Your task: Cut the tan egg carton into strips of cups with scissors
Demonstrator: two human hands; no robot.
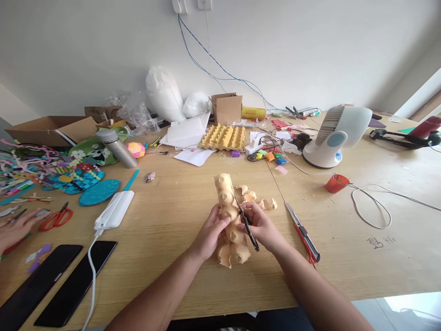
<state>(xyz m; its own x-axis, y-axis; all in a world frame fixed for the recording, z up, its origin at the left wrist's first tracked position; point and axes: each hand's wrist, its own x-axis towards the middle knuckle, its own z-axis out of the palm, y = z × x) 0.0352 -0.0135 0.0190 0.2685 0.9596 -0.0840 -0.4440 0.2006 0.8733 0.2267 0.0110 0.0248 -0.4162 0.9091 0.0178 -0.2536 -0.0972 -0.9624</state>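
Note:
A strip cut from a pulp egg tray [225,195] stands lengthwise before me, its row of bumps facing up. My left hand [210,232] grips its left side, thumb over the bumps. My right hand [260,225] is closed on a pair of black-handled scissors [248,228], whose blades lie along the strip's right edge. Whether the blades are parted I cannot make out. Torn scraps of egg tray [250,196] lie just right of the strip. Farther right, a red utility knife [303,233] rests on the wooden table [344,271].
A whole egg tray [223,137] sits at the back. A white fan [336,138] and an orange cup [336,183] stand to the right. At left are red scissors [57,218], a power bank [115,210], two phones and another person's hand [20,225].

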